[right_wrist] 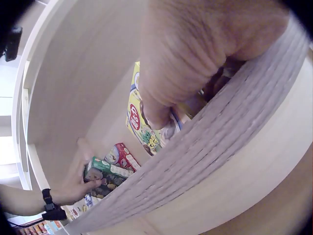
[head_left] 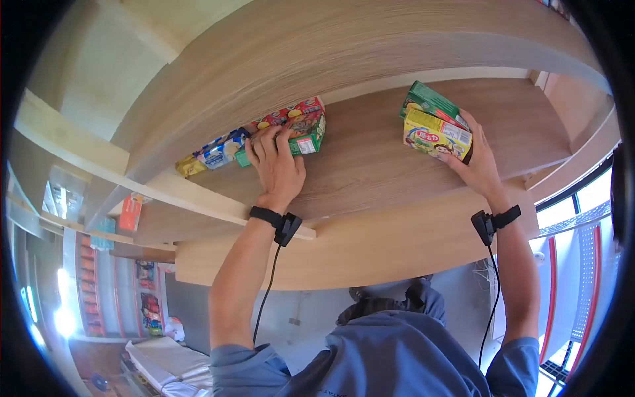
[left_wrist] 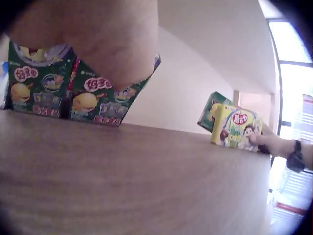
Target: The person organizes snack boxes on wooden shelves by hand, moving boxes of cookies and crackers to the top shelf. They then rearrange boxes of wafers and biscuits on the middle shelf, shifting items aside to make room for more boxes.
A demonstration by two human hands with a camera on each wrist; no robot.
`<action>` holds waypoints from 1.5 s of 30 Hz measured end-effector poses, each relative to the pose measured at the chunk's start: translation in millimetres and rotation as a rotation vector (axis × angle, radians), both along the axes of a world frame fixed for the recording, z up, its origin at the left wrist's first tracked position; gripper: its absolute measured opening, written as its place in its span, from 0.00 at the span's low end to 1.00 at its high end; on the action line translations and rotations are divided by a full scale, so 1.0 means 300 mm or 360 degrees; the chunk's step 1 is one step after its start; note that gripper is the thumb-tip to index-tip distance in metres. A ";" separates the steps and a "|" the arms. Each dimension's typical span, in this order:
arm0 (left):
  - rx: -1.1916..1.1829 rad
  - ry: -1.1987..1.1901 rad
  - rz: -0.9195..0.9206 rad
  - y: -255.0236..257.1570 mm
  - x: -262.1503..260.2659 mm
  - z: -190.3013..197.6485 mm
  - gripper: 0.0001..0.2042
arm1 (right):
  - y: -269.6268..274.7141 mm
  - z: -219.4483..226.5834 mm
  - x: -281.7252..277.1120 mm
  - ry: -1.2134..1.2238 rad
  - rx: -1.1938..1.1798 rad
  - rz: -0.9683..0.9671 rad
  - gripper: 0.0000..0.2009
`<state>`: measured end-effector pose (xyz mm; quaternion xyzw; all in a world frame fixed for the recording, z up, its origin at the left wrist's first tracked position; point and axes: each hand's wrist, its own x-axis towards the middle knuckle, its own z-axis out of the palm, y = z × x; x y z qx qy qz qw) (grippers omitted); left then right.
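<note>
The left hand [head_left: 278, 165] reaches over the left part of a pale wood-grain shelf [head_left: 370, 139], its palm down and its fingers loosely bent, unclenched, resting on a green printed cardboard box [head_left: 316, 135]. In the right wrist view its thumb lies along the front face of that box. A second green printed box [left_wrist: 36, 83] stands just beside it, both upright in the left wrist view. Red printed cardboard packaging [head_left: 305, 106] stands directly behind the green boxes, and farther left come a blue-and-white packet [head_left: 225, 149] and a yellow packet [head_left: 190, 165].

Well apart from this group, toward the right end of the shelf, the right hand [head_left: 481, 165] grips a yellow rectangular cardboard box [head_left: 426, 132] by its right end, the thumb on the printed front and the fingers round behind. A slanted green cardboard box [head_left: 430, 99] lies against the back of the yellow one, rising above its top edge; the fingers reach its near end too, but whether they clamp it cannot be told.

Each wrist wears a black strap with a small black camera, the left one [head_left: 288, 228] and the right one [head_left: 486, 225] each trailing a thin black cable
</note>
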<state>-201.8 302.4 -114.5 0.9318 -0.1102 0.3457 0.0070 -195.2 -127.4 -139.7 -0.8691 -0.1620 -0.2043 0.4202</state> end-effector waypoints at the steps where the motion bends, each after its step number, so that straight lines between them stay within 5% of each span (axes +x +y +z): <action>1: -0.0032 -0.0017 -0.0035 0.001 -0.002 -0.001 0.30 | -0.003 -0.007 0.002 -0.0001 -0.0009 0.0008 0.46; 23: -0.0068 -0.0039 -0.0025 -0.010 0.032 0.024 0.28 | 0.007 -0.008 -0.001 -0.0044 -0.0029 -0.0020 0.46; 29: 0.0029 -0.0055 0.0081 -0.022 0.116 0.099 0.35 | 0.007 0.000 -0.007 0.0010 -0.0042 -0.0037 0.46; 37: -0.0476 0.0756 -0.0121 0.002 0.274 0.270 0.45 | -0.002 -0.002 0.000 -0.0026 -0.0049 -0.0045 0.45; 45: -0.0334 0.0814 -0.0075 0.003 0.305 0.301 0.46 | 0.004 0.006 -0.017 -0.0044 -0.0030 -0.0059 0.44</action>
